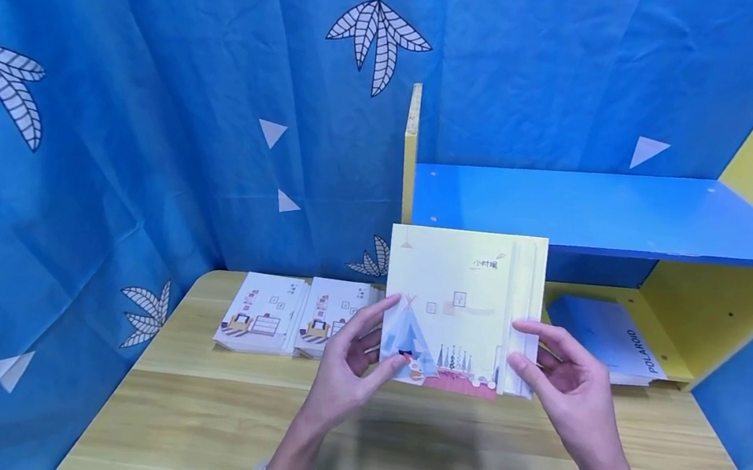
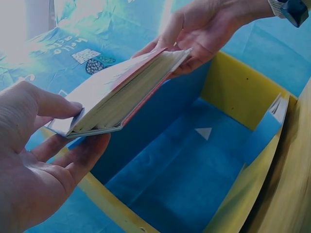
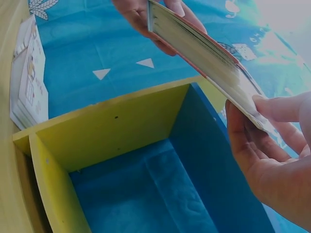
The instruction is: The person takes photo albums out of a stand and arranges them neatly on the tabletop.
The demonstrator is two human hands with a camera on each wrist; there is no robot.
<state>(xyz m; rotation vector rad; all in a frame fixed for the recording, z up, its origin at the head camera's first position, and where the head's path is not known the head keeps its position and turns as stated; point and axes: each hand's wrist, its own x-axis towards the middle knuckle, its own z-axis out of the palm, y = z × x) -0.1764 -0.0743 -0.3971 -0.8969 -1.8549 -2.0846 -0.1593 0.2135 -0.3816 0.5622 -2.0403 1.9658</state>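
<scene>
A square photo album [image 1: 452,308] with a pale cover, a printed blue tent and a pink rug is raised above the table, its cover facing me. My left hand [image 1: 353,355] grips its lower left side, thumb on the front cover. On the opposite side my right hand [image 1: 571,384] pinches the album near the ribbed spine strip, thumb in front and fingers behind. The left wrist view shows the thick page block [image 2: 131,92] between the covers, with the left fingers under the lower corner. In the right wrist view the right thumb [image 3: 277,108] presses on the cover.
Behind the album stands a yellow shelf unit with a blue board [image 1: 608,210]. A blue POLAROID album [image 1: 609,337] lies in its lower compartment. Two stacks of similar albums, a left stack [image 1: 262,311] and a right stack [image 1: 330,312], lie on the wooden table [image 1: 203,411].
</scene>
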